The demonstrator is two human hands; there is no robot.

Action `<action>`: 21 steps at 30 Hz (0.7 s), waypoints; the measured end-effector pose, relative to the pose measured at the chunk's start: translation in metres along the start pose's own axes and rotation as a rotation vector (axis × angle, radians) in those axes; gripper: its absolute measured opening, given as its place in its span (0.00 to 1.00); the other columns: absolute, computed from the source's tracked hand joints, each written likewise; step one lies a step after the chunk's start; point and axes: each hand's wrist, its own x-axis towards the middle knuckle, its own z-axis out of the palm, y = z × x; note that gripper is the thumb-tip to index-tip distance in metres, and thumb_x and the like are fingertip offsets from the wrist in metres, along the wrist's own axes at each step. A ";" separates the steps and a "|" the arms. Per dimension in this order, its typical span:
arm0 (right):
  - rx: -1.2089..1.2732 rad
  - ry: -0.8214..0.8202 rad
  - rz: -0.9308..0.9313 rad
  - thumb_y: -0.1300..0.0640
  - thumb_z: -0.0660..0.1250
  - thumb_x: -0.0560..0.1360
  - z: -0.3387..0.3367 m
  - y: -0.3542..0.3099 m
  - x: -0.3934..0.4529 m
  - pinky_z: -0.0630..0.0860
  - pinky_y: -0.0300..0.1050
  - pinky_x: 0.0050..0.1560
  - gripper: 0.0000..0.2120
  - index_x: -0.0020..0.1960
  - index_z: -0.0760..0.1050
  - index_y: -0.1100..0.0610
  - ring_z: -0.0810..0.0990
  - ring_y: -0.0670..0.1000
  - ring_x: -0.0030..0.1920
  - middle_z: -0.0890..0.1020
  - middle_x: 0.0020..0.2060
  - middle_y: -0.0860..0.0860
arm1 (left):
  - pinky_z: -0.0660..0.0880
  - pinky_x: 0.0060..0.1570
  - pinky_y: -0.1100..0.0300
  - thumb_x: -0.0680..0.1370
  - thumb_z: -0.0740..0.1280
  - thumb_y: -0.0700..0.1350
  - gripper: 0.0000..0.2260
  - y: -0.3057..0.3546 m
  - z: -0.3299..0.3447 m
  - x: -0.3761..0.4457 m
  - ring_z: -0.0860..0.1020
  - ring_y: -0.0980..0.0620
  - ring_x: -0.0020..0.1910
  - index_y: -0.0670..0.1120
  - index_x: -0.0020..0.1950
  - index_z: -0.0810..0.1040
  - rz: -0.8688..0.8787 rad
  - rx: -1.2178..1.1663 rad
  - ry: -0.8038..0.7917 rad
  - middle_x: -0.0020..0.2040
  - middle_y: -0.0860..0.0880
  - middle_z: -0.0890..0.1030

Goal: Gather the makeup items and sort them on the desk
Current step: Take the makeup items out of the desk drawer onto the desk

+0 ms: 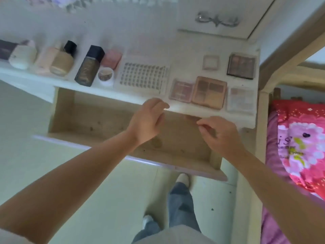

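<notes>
White counter (44,81) runs across the upper half of the frame; open wooden drawer (98,118) juts out below it, mid-frame.

Left hand (147,122) at centre, over the drawer, fingers loosely curved with fingertips at the counter's front edge; it holds nothing, grip relaxed. Right hand (219,132) just right of centre, over the drawer's right part, thumb and forefinger brought together near the counter edge. Blur there: cannot tell whether that grip pinches anything.

Makeup items on the counter, left to right:
- Upper left: cream rounded case (22,57), pale pink bottle (46,60), beige foundation bottle with black cap (64,59).
- Dark rectangular bottle (89,66) lying tilted, small white open jar (106,76) just beside its lower right, pink compact (111,58) behind the jar.
- Centre: clear tray of lash clusters (143,77), in rows.
- Right of centre, front row side by side: small pink palette (181,90), larger rose-gold palette (209,92), pale clear palette (241,99). Behind them: small square pale compact (210,62) and dark-framed eyeshadow palette (241,66).

Far right of the frame: bed with a red floral cover (302,138). Bottom centre: the person's jeans and light shoes on a pale floor (88,191).
</notes>
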 end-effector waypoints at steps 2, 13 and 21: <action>0.066 -0.288 0.178 0.66 0.67 0.71 0.033 -0.014 -0.018 0.68 0.28 0.48 0.08 0.49 0.79 0.67 0.80 0.54 0.44 0.83 0.43 0.60 | 0.75 0.41 0.55 0.72 0.59 0.37 0.12 -0.022 0.001 -0.049 0.80 0.38 0.41 0.32 0.46 0.78 -0.009 0.048 -0.060 0.43 0.35 0.80; -0.391 -0.356 0.826 0.53 0.63 0.75 0.111 0.004 0.002 0.70 0.50 0.57 0.28 0.70 0.58 0.62 0.71 0.63 0.62 0.69 0.64 0.63 | 0.61 0.55 0.57 0.75 0.61 0.57 0.19 -0.090 0.052 -0.157 0.71 0.45 0.53 0.41 0.52 0.76 -0.198 0.128 0.146 0.51 0.43 0.77; -0.375 -0.253 0.817 0.51 0.74 0.66 0.130 0.051 0.042 0.56 0.51 0.72 0.49 0.74 0.43 0.55 0.51 0.59 0.73 0.52 0.74 0.58 | 0.54 0.48 0.62 0.72 0.64 0.57 0.13 -0.115 0.069 -0.144 0.64 0.49 0.46 0.47 0.44 0.72 -0.089 0.058 0.227 0.46 0.48 0.73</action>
